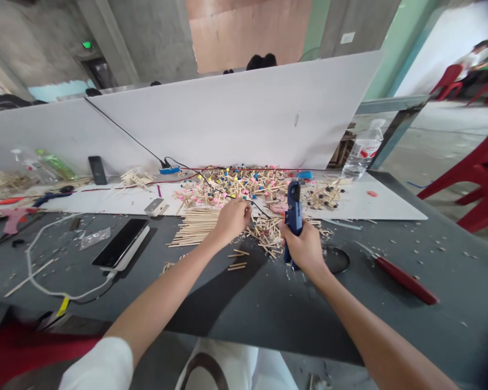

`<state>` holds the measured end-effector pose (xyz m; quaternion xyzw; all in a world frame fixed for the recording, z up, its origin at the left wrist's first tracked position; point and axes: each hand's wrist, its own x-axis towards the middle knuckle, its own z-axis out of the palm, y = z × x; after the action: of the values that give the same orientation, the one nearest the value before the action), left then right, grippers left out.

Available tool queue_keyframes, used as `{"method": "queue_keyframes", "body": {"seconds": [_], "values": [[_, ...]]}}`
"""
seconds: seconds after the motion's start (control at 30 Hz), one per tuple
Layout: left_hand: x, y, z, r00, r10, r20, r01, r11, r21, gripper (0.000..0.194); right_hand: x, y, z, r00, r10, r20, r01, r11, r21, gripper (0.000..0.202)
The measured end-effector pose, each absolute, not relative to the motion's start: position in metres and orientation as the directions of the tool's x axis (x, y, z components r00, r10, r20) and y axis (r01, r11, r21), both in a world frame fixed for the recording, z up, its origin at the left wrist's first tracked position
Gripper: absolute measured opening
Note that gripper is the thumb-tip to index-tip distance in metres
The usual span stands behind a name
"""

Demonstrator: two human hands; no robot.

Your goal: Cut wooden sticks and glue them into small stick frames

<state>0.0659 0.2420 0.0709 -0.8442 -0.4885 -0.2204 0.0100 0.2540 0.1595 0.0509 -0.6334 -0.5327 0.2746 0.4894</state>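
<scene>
My right hand [305,245] is wrapped round a blue hand tool [294,211], held upright over the dark table. To its left, my left hand [235,218] has its fingers bent together at the pile of short wooden pieces [268,234]; whatever it may hold is too small to make out. Long thin wooden sticks [197,225] lie in a row beside and under my left wrist. Behind both hands spreads a heap of sticks with coloured ball tips [244,181]. Several short cut sticks [238,266] lie in front of my left hand.
A phone [122,244] with a white cable is at left, near a pink glue gun [14,219]. A red-handled knife [406,279] lies at right. A water bottle [364,151] stands by the white partition [228,119]. Red chairs and a seated person are farther right.
</scene>
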Motion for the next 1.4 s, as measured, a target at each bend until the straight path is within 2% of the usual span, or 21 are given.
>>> {"method": "queue_keyframes", "body": {"seconds": [0.13, 0.33, 0.5, 0.6, 0.67, 0.8, 0.9, 0.97, 1.07, 1.13, 1.27, 1.4], "values": [[0.088, 0.298, 0.078, 0.352, 0.87, 0.345, 0.904, -0.411, 0.115, 0.024, 0.254, 0.162, 0.048, 0.275, 0.94, 0.202, 0.423, 0.071, -0.903, 0.03], [0.114, 0.337, 0.073, 0.406, 0.871, 0.277, 0.906, -0.424, 0.006, 0.023, 0.256, 0.166, 0.044, 0.255, 0.948, 0.191, 0.365, 0.089, -0.927, 0.033], [0.122, 0.339, 0.069, 0.411, 0.873, 0.262, 0.906, -0.424, -0.007, 0.023, 0.256, 0.164, 0.045, 0.248, 0.949, 0.197, 0.312, 0.114, -0.943, 0.036], [0.11, 0.329, 0.082, 0.383, 0.87, 0.31, 0.915, -0.404, 0.001, 0.027, 0.256, 0.164, 0.046, 0.284, 0.936, 0.207, 0.307, 0.115, -0.945, 0.035], [0.096, 0.313, 0.091, 0.365, 0.854, 0.372, 0.917, -0.399, 0.016, 0.029, 0.257, 0.163, 0.047, 0.321, 0.918, 0.231, 0.338, 0.117, -0.934, 0.034], [0.064, 0.259, 0.096, 0.4, 0.823, 0.404, 0.89, -0.454, 0.044, 0.033, 0.257, 0.16, 0.05, 0.33, 0.887, 0.323, 0.446, 0.155, -0.881, 0.032], [0.047, 0.218, 0.088, 0.53, 0.772, 0.349, 0.82, -0.573, 0.022, 0.032, 0.257, 0.159, 0.05, 0.236, 0.864, 0.444, 0.621, 0.217, -0.753, 0.029], [0.04, 0.201, 0.079, 0.58, 0.72, 0.381, 0.757, -0.65, 0.075, 0.029, 0.255, 0.16, 0.047, 0.124, 0.853, 0.507, 0.738, 0.262, -0.621, 0.029], [0.036, 0.192, 0.069, 0.554, 0.685, 0.472, 0.638, -0.714, 0.288, 0.026, 0.249, 0.162, 0.038, -0.025, 0.85, 0.526, 0.791, 0.338, -0.51, 0.029], [0.032, 0.192, 0.065, 0.544, 0.681, 0.49, 0.585, -0.727, 0.36, 0.026, 0.244, 0.162, 0.031, -0.081, 0.852, 0.518, 0.787, 0.374, -0.491, 0.025], [0.024, 0.189, 0.062, 0.566, 0.668, 0.483, 0.562, -0.742, 0.367, 0.027, 0.235, 0.159, 0.028, -0.099, 0.84, 0.533, 0.781, 0.398, -0.481, 0.022], [0.023, 0.182, 0.064, 0.575, 0.664, 0.479, 0.562, -0.745, 0.359, 0.034, 0.231, 0.154, 0.036, -0.122, 0.885, 0.449, 0.727, 0.387, -0.568, 0.017]]}}
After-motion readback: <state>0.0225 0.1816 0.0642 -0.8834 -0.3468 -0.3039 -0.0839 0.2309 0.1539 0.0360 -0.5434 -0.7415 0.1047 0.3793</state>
